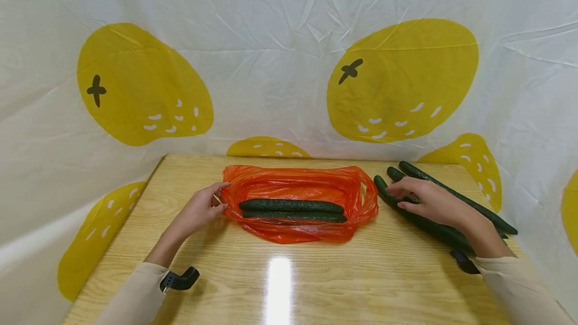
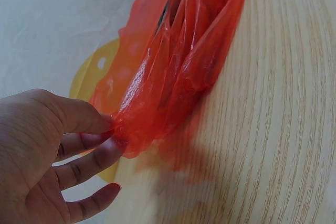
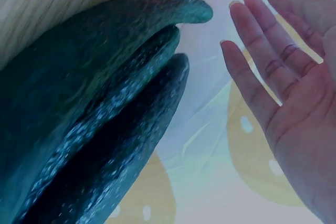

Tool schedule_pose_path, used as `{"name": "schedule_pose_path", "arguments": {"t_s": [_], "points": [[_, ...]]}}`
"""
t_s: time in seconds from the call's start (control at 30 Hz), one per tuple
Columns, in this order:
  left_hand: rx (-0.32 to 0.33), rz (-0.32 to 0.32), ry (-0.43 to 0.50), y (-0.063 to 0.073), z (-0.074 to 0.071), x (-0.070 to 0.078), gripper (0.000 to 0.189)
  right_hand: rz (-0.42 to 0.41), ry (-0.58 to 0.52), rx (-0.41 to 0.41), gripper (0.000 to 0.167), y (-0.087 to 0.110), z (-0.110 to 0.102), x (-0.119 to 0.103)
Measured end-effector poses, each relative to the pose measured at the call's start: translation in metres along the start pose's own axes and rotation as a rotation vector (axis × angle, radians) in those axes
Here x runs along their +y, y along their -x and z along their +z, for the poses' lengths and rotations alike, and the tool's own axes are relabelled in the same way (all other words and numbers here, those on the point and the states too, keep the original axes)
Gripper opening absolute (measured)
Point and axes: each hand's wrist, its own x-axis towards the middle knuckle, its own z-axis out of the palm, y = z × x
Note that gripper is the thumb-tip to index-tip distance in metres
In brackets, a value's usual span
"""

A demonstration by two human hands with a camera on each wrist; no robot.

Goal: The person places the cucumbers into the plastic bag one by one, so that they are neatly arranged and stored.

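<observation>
A red plastic bag [image 1: 293, 232] lies spread open at the middle of the table, with two dark green cucumbers [image 1: 291, 206] side by side inside it. My left hand [image 1: 200, 209] pinches the bag's left end between thumb and fingers; the left wrist view shows the gathered plastic [image 2: 142, 129] at the fingertips. Over on the right, my right hand [image 1: 429, 202] hovers above three more cucumbers [image 1: 444, 232], fingers loosely extended and holding nothing. In the right wrist view a gap shows between the right fingers [image 3: 257, 35] and the cucumber tips [image 3: 197, 11].
The wooden table [image 1: 226, 280] backs onto a white curtain [image 1: 271, 84] printed with yellow fruit shapes, which also hangs at both sides. A bright light reflection lies on the tabletop in front of the bag. The bag's right handle loop [image 1: 371, 199] sits near the loose cucumbers.
</observation>
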Motion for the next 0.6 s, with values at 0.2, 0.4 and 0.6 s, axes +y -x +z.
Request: {"name": "schedule_pose_path", "arguments": {"t_s": [0.2, 0.4, 0.6], "points": [[-0.004, -0.003, -0.01, 0.0, 0.0, 0.0, 0.056, 0.068, 0.024, -0.021, 0.04, 0.012, -0.003, 0.008], [-0.001, -0.008, -0.021, 0.0, 0.0, 0.001, 0.056, 0.106, 0.042, -0.025, 0.044, 0.024, -0.003, 0.015], [-0.002, -0.007, -0.019, -0.001, 0.001, 0.003, 0.056, 0.151, 0.03, -0.034, 0.044, 0.035, 0.002, 0.02]]}}
